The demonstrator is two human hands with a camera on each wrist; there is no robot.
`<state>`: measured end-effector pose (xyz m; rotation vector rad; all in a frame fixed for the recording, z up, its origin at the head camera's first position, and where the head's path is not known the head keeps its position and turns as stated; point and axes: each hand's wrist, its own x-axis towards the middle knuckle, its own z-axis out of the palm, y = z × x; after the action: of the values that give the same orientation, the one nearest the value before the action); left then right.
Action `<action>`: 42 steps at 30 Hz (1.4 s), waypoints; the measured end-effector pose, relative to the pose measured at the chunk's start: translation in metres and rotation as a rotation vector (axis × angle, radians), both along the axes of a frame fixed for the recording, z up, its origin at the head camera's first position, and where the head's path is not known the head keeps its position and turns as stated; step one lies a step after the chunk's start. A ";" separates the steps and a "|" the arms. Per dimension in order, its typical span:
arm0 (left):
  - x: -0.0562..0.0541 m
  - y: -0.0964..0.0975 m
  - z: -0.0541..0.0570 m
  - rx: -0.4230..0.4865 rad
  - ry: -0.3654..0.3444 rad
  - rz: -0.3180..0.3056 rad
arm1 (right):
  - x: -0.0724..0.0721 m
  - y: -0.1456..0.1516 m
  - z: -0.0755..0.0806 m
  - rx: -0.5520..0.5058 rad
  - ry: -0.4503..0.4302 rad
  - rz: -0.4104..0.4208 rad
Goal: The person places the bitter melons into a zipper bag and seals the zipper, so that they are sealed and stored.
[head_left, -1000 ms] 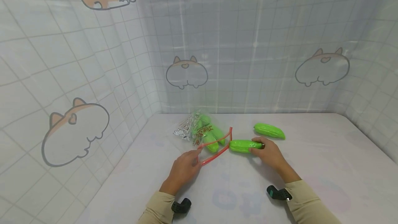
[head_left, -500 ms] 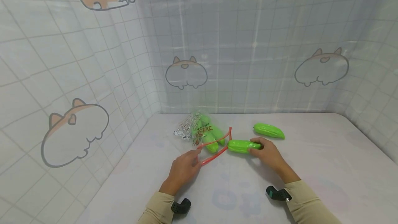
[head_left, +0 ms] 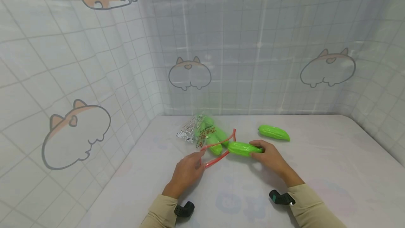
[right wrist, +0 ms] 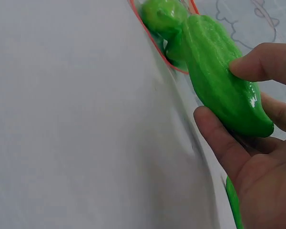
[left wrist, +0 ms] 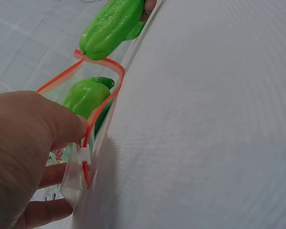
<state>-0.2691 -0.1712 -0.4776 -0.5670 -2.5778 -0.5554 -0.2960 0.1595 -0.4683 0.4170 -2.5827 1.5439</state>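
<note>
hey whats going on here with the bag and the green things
A person's right hand holds a green ridged piece, its free end at the open red rim of a clear bag. The left hand grips the bag near its opening. Other green pieces are already inside. The held one is not in yet, and one loose piece lies farther back on the white surface.

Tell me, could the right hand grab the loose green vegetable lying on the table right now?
Probably not without letting go first: the right hand grips another green vegetable. Otherwise the way looks free, as the loose green vegetable lies just beyond that hand, with nothing visible between them.
</note>
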 end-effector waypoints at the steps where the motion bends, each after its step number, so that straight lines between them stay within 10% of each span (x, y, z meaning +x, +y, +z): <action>1: 0.000 0.000 0.000 -0.002 0.006 -0.001 | 0.001 -0.002 0.001 -0.007 -0.001 0.009; 16: 0.000 0.000 0.000 -0.002 0.024 -0.010 | 0.010 -0.034 0.000 -0.057 -0.022 0.149; 42: -0.003 -0.001 -0.003 0.009 0.050 -0.041 | 0.017 -0.069 0.003 -0.014 0.024 0.134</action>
<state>-0.2721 -0.1726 -0.4801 -0.6236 -2.5203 -0.5587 -0.2793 0.0904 -0.4651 0.6144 -2.5722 1.5855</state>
